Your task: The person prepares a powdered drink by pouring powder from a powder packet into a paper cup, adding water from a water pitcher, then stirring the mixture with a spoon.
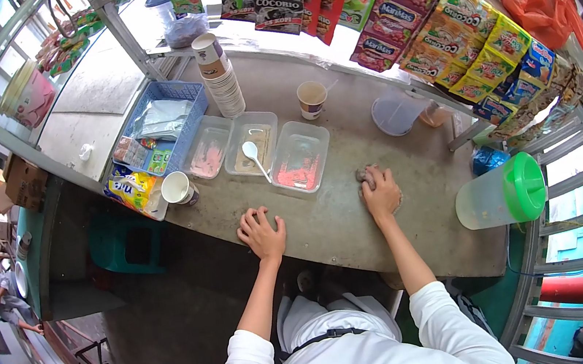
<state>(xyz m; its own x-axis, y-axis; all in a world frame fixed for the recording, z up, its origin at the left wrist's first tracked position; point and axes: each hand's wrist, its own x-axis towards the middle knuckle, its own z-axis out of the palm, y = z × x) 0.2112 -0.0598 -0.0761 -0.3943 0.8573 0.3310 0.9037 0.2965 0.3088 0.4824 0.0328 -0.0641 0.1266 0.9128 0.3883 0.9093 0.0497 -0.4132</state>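
While your right hand (pixel 381 194) lies palm-down on the counter (pixel 334 228), it covers a grey-brown cloth (pixel 363 175), fingers curled over it and pressing it flat; only a bit of the cloth shows at the fingertips. Your left hand (pixel 263 233) rests flat w/ fingers spread on the counter edge, well apart from the right, holding nothing.

Just beyond and between both hands sit 3 clear plastic tubs: the nearest to the right hand has red stuff inside (pixel 299 159), the middle tub (pixel 251 143) holds a white spoon (pixel 254 156), and the far-left one (pixel 207 147) has pinkish contents. Left of your left hand stands a paper cup (pixel 178 189), next to a yellow packet (pixel 132 190). Past those: a blue basket (pixel 180 93) w/ sachets, and a tall stack of paper cups (pixel 220 77). Beyond the right hand, a single cup (pixel 312 98) w/ brownish liquid and a clear round lid (pixel 396 111). Right of the right hand, near the counter end, stands a clear jug with a green lid (pixel 506 192). Sachet strips (pixel 433 23) hang above, far side.
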